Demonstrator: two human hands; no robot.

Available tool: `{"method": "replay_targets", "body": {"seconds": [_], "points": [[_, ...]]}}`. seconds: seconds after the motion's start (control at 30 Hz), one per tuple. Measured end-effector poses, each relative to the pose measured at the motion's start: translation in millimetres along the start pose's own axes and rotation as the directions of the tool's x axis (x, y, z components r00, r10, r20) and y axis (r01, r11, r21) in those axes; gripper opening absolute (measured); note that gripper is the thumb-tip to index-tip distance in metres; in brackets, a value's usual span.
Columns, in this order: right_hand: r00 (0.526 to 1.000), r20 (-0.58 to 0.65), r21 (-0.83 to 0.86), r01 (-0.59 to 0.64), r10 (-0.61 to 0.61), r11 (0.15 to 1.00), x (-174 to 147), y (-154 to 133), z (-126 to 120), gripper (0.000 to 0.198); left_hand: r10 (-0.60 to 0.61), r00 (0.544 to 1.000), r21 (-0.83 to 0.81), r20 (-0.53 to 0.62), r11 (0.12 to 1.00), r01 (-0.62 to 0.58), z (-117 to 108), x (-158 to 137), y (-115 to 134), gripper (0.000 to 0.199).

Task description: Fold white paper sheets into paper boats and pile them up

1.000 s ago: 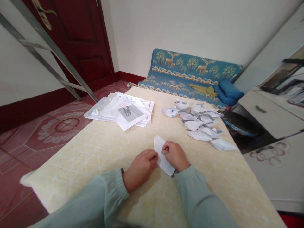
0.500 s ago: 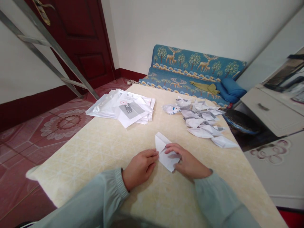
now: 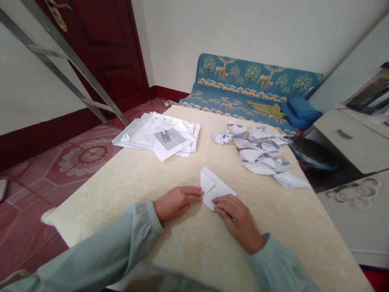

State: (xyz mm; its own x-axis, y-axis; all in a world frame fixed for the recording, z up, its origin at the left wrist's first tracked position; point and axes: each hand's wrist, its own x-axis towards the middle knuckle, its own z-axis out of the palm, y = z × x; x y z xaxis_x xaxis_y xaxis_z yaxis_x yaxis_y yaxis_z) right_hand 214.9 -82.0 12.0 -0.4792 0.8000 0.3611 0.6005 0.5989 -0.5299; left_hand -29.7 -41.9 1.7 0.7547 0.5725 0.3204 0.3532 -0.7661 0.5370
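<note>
A folded sheet of white paper (image 3: pixel 217 184) lies on the cream-patterned tablecloth in front of me, with creased flaps and a pointed top. My left hand (image 3: pixel 179 202) is at its left edge, fingers pressed together and their tips on the paper. Curled over the lower right part of the sheet, my right hand (image 3: pixel 237 217) pinches the bottom edge between fingers and thumb. The lower corner is partly hidden by those fingers.
Several folded paper boats (image 3: pixel 263 152) sit grouped at the table's far right. A pile of printed sheets (image 3: pixel 173 140) is at the far left. Beyond the table (image 3: pixel 121 190) stand a blue patterned sofa (image 3: pixel 243 81), a ladder (image 3: pixel 73 52) and a white cabinet (image 3: pixel 358 142).
My right hand has shifted from the paper's right side down to its lower edge, and its fingers have curled in. The paper's lower part is now folded upward. My left hand stays at the left edge.
</note>
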Motion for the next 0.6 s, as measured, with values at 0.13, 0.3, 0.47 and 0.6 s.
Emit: {"method": "replay_targets", "body": {"seconds": [0.13, 0.3, 0.47, 0.6], "points": [[0.996, -0.025, 0.111, -0.082, 0.085, 0.99, 0, 7, 2, 0.008, 0.054, 0.995, 0.06, 0.079, 0.996, -0.059, -3, -1, 2, 0.045], [0.985, -0.033, 0.225, -0.16, 0.172, 0.961, 1, 15, 5, 0.01, 0.087, 0.993, 0.079, 0.084, 0.993, -0.093, -5, -1, 1, 0.044], [0.962, -0.029, 0.213, -0.261, 0.273, 0.942, 14, 13, 1, 0.011, 0.048, 0.994, 0.091, 0.095, 0.994, -0.057, -5, -3, -1, 0.044], [0.939, 0.009, 0.136, -0.341, 0.343, 0.93, 24, 15, 1, 0.012, 0.025, 0.995, 0.092, 0.099, 0.995, -0.034, -5, -2, -1, 0.044]]}}
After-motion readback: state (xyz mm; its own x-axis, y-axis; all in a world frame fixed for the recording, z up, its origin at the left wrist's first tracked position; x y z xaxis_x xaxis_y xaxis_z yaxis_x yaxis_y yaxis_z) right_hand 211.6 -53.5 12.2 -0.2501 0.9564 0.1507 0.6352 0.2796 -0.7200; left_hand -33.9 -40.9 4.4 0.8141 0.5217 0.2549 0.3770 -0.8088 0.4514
